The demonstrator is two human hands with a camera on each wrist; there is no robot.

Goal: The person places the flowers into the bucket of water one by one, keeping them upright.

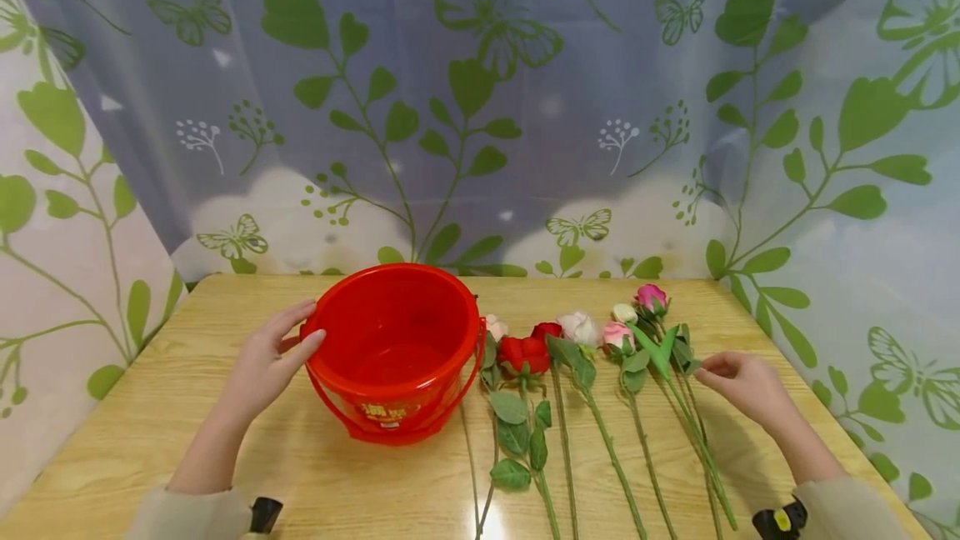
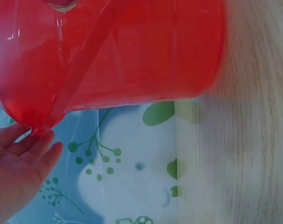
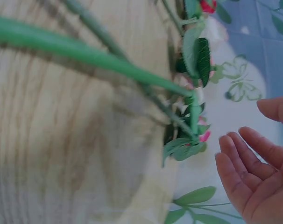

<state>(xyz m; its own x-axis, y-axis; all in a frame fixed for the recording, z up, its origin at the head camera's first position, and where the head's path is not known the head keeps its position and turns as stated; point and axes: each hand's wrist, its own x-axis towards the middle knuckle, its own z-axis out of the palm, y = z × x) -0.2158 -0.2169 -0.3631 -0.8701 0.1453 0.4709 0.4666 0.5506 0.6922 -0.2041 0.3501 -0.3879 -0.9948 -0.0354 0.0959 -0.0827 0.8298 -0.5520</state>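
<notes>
A red plastic bucket point(image 1: 397, 415) stands upright on the table, its handle hanging at the front. My left hand point(image 1: 262, 361) touches the left side of its rim. In the left wrist view, that hand point(image 2: 20, 170) has its fingers extended beside the handle joint. Right of the bucket lie several artificial flowers, among them a red rose point(image 1: 524, 354), a white rose point(image 1: 580, 328), a pink rose point(image 1: 618, 335) and a magenta rose point(image 1: 651, 298). My right hand point(image 1: 742, 386) hovers beside the rightmost leaves, holding nothing; the right wrist view shows its fingers point(image 3: 235, 175) relaxed.
The wooden table point(image 1: 292, 473) bears everything. Long green stems point(image 1: 611, 457) point toward its front edge. Behind and at both sides hangs a curtain point(image 1: 525, 148) printed with leaves and butterflies.
</notes>
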